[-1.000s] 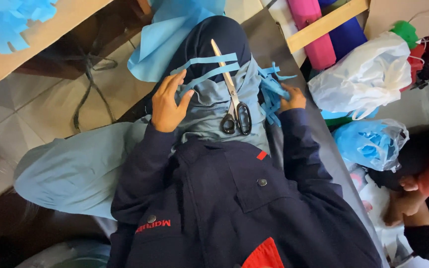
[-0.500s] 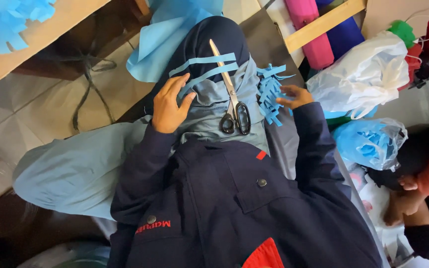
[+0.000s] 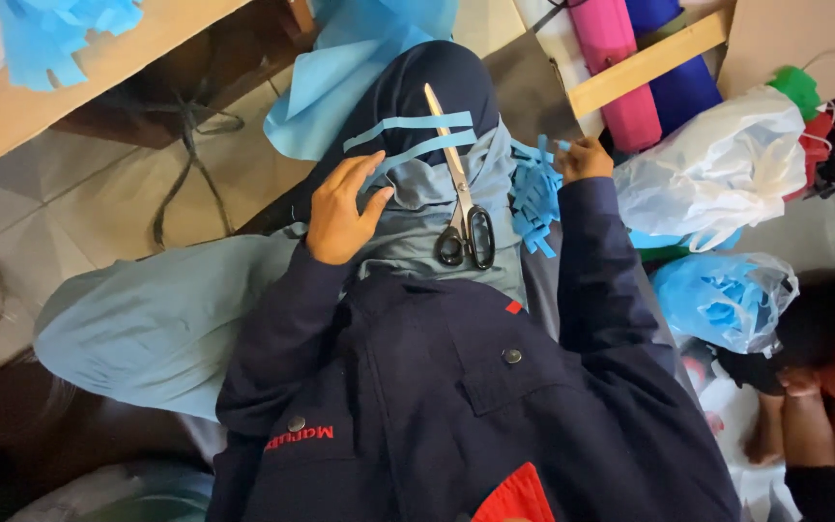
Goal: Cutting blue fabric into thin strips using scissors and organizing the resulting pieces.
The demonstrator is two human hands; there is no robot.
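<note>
Left hand: your left hand (image 3: 340,208) lay open, fingers spread, on the blue strips (image 3: 416,135) across your lap, seemingly pinning them flat.
Right hand: your right hand (image 3: 587,159) was closed on a bunch of cut strips (image 3: 536,193) at your right thigh.
Scissors: the scissors (image 3: 461,198) rested untouched on your lap, between both hands.
Nearby: a clear bag of blue scraps (image 3: 722,300) sat to your right.

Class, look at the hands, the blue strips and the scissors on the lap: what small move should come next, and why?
Probably the left hand pinches the nearer blue strip: its fingertips already rest at that strip's end, while the scissors lie unheld and the right hand holds the cut bundle.
</note>
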